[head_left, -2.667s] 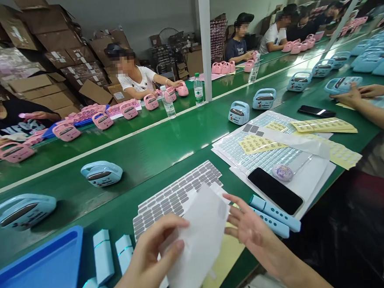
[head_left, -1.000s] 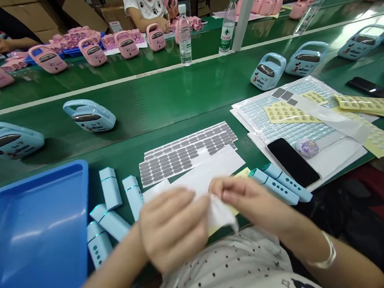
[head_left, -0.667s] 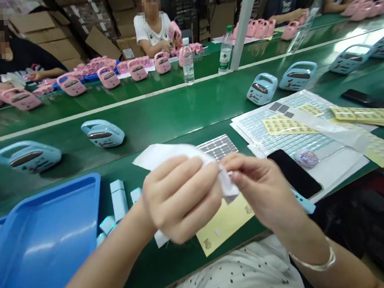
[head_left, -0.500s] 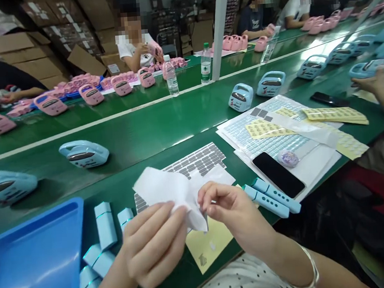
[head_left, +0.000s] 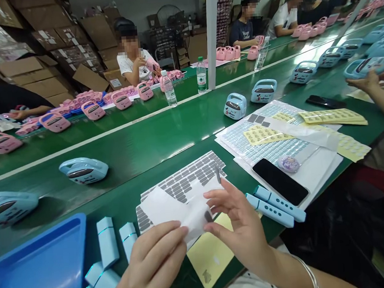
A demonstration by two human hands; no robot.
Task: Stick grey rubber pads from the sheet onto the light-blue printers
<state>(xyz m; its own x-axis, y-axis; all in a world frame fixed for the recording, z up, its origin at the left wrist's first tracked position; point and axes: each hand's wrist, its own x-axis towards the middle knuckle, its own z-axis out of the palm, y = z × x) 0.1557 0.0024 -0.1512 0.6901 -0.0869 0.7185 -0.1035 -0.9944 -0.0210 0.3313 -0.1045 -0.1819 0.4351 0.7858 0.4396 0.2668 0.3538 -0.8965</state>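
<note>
My left hand [head_left: 154,263] pinches a white sheet of sticker backing paper [head_left: 165,205], bent and curled at its right end. A grey sticker [head_left: 208,216] shows on that curled end, by the thumb of my right hand [head_left: 242,228]. Another small grey sticker [head_left: 218,174] stands up at my right index fingertip, and the other right fingers are spread. Under the paper lie sheets of grey oval stickers [head_left: 197,172]. A yellow sheet [head_left: 209,259] with a small dark print is below my hands.
Left are a blue tray [head_left: 82,239] and several light-blue plastic pieces [head_left: 107,242]. Right are two light-blue button bars [head_left: 275,208], a phone [head_left: 280,181] and sticker sheets [head_left: 266,132]. Light-blue radio-shaped cases [head_left: 84,170] stand on the green belt [head_left: 140,152]. Co-workers sit across and at right.
My right hand has gone from a closed pinch at the paper's edge to spread fingers, with a grey sticker at the index fingertip. The paper's right end has curled over. The view has shifted slightly.
</note>
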